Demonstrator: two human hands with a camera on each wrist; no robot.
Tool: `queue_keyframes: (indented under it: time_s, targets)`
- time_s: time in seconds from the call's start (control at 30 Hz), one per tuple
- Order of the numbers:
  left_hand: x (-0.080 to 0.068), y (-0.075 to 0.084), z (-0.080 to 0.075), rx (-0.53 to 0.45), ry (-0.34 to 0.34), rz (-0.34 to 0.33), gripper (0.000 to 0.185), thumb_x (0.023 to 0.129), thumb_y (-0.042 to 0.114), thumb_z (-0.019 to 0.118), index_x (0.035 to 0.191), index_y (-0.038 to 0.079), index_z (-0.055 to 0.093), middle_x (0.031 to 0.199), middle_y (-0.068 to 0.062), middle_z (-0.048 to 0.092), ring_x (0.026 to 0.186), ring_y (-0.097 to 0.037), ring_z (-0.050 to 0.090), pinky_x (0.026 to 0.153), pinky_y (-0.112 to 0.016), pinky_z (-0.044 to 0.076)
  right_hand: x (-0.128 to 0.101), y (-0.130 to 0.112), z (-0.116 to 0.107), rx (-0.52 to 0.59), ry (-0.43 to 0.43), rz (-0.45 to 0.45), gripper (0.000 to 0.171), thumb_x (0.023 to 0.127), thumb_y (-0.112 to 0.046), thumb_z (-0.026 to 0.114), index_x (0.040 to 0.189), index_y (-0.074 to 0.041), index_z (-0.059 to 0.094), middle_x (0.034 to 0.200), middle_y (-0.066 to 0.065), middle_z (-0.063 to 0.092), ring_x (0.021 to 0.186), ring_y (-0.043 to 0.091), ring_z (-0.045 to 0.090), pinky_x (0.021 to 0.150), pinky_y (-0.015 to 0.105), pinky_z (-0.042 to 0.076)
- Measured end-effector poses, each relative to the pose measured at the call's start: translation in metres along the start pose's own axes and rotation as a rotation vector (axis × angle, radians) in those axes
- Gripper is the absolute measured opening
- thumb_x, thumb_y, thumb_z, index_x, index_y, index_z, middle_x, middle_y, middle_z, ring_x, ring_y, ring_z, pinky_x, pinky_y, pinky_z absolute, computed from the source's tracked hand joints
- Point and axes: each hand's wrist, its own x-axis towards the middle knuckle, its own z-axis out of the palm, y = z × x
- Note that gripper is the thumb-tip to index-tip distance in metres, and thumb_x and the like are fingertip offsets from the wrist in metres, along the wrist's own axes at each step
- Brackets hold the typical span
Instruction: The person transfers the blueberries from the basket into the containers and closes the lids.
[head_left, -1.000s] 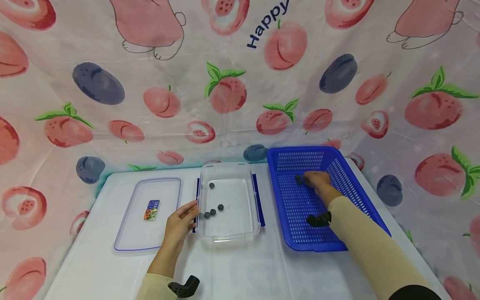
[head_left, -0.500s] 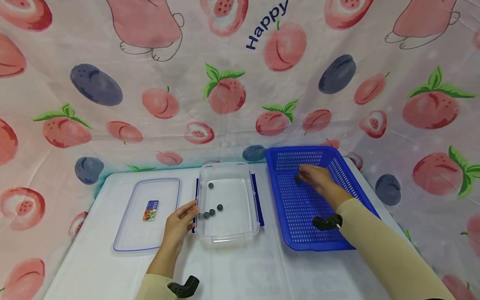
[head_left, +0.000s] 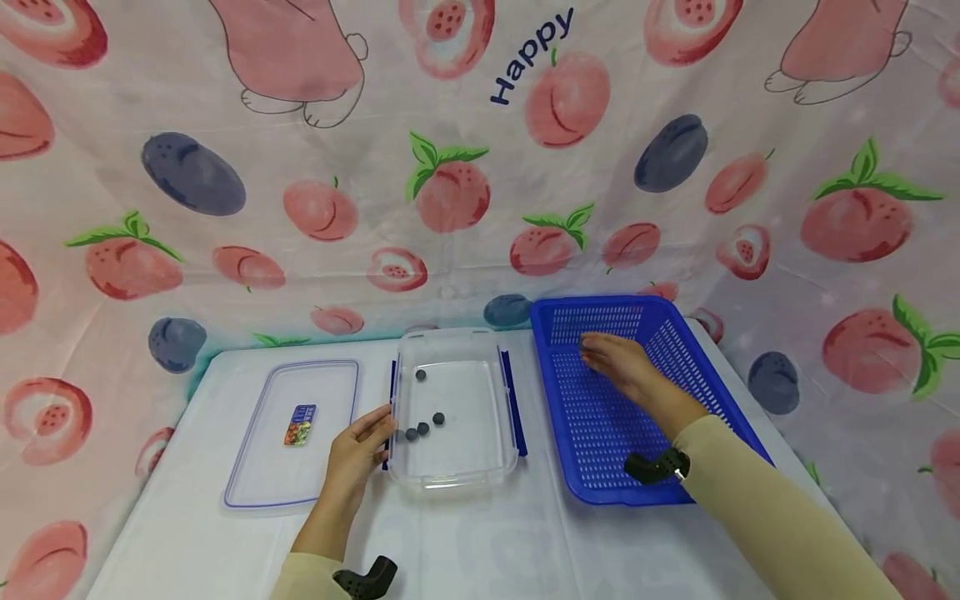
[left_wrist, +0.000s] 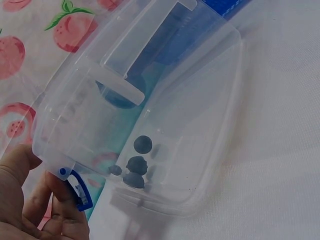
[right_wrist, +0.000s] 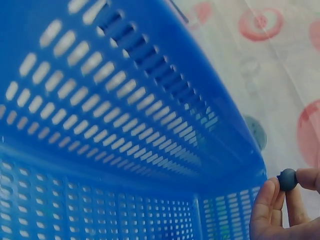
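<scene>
Blueberry point(right_wrist: 287, 179) half hidden between right hand point(right_wrist: 280, 210) fingertips

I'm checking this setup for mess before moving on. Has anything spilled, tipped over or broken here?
Nothing stands out. The clear container sits upright with four dark balls inside, its lid flat beside it. The left hand touches the container's side; the right hand pinches one ball over the blue basket.

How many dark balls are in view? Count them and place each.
5. Four lie in the clear box: one ball at the back, three clustered near the left hand. The right hand pinches the fifth over the basket.
</scene>
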Motion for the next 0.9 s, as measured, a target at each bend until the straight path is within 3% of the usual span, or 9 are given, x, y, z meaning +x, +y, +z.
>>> queue_keyframes:
  time_s: [0.23, 0.47, 0.9]
  targets:
    - [0.000, -0.004, -0.001, -0.003, -0.004, 0.003, 0.045, 0.093, 0.018, 0.069, 0.135, 0.005, 0.059, 0.098, 0.015, 0.066, 0.084, -0.004, 0.058, 0.066, -0.016, 0.051, -0.009, 0.006, 0.018, -0.149, -0.034, -0.051, 0.047, 0.100, -0.014, 0.056, 0.138, 0.012, 0.044, 0.105, -0.007, 0.065, 0.097, 0.004, 0.064, 0.093, 0.020, 0.051]
    - [0.000, -0.005, -0.001, -0.007, -0.010, 0.013, 0.046, 0.092, 0.018, 0.070, 0.135, 0.005, 0.059, 0.098, 0.014, 0.065, 0.084, -0.004, 0.057, 0.066, -0.016, 0.051, -0.020, 0.011, 0.035, -0.193, -0.073, -0.067, 0.050, 0.101, -0.017, 0.056, 0.140, 0.012, 0.044, 0.119, 0.002, 0.062, 0.101, 0.007, 0.063, 0.099, 0.027, 0.050]
    - [-0.002, -0.006, -0.002, -0.020, -0.012, 0.032, 0.047, 0.092, 0.018, 0.070, 0.135, 0.005, 0.058, 0.096, 0.013, 0.064, 0.081, -0.002, 0.058, 0.064, -0.015, 0.049, -0.041, 0.020, 0.062, -0.130, -0.115, -0.043, 0.046, 0.100, -0.012, 0.057, 0.136, 0.014, 0.046, 0.108, -0.005, 0.063, 0.096, 0.009, 0.064, 0.092, 0.023, 0.052]
